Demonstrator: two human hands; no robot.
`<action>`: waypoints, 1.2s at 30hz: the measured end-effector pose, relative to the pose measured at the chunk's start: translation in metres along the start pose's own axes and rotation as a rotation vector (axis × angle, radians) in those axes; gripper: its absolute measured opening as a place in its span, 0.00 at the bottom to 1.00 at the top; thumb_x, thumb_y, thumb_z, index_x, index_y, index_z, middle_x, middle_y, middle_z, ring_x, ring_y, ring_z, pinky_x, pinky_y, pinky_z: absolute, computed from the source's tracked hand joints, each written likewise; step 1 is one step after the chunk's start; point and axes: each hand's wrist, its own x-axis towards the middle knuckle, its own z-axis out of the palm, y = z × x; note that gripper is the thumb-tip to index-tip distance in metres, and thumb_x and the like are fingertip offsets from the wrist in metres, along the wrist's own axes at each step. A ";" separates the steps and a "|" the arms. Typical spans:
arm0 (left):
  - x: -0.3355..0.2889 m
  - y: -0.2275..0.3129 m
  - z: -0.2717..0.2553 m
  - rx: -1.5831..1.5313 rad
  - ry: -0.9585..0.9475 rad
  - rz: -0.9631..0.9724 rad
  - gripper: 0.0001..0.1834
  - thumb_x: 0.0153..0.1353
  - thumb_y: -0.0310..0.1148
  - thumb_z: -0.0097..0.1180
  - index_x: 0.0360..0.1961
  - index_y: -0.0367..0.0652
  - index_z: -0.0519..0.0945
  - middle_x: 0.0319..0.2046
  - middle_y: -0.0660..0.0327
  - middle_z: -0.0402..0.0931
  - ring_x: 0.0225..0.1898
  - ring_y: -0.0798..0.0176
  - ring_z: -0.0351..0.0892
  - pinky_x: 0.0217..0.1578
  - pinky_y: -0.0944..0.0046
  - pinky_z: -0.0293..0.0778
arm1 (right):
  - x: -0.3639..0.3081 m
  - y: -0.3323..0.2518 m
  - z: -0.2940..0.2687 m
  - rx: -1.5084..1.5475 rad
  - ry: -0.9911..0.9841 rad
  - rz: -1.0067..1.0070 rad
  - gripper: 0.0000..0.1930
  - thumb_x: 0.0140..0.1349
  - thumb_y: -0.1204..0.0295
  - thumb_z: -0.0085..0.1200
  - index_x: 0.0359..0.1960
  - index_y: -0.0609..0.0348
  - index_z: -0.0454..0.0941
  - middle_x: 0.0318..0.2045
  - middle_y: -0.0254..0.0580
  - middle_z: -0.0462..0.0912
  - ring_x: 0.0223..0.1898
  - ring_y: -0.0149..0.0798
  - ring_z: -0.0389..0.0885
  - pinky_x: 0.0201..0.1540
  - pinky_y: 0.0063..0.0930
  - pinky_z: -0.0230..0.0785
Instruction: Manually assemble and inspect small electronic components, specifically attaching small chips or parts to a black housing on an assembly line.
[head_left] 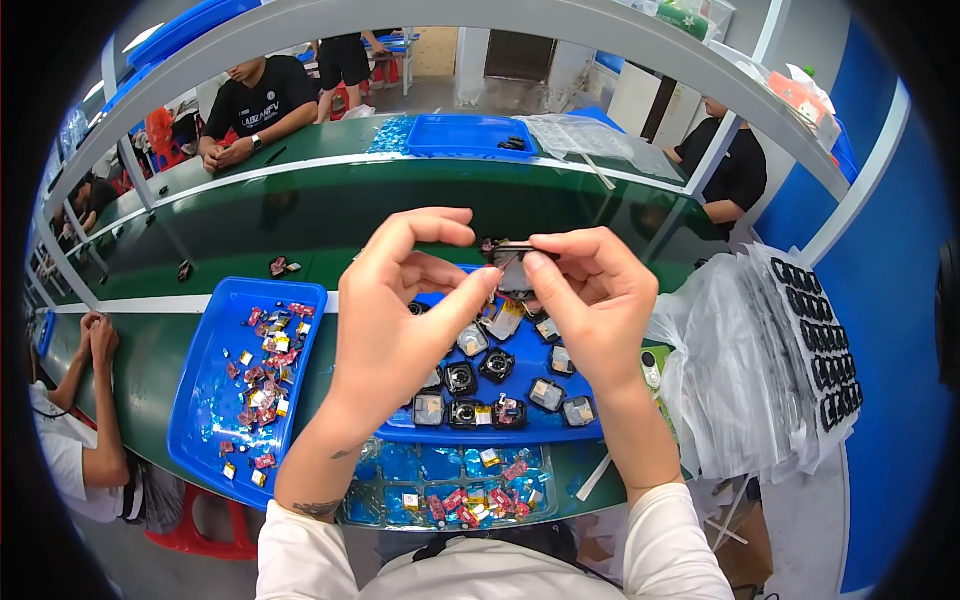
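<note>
Between the thumb and fingers of my right hand (600,295) is a small, square, black-rimmed watch case (514,272), held up over the tray. My left hand (405,290) is beside it with the fingers spread; its thumb tip is at the case's left edge, and I cannot tell whether it touches. Below both hands, a blue tray (590,434) holds several black watch cases (497,365), some with a round dark back and others with grey, square insides showing. Small batteries and reddish circuit boards lie among them.
To the left, another blue tray (190,425) holds boards and batteries. A clear compartment tray (360,512) with similar parts sits nearest me. Plastic sheets (720,360) and a sheet of black frames (815,340) are stacked at right. Across the green conveyor (350,235), a person (258,105) sits.
</note>
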 end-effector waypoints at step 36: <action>0.000 -0.003 -0.002 -0.276 -0.194 -0.248 0.07 0.58 0.27 0.61 0.34 0.34 0.79 0.28 0.62 0.79 0.31 0.74 0.78 0.33 0.76 0.73 | 0.002 0.005 -0.006 -0.142 -0.032 -0.238 0.06 0.57 0.84 0.55 0.37 0.66 0.75 0.36 0.46 0.83 0.36 0.29 0.82 0.37 0.18 0.76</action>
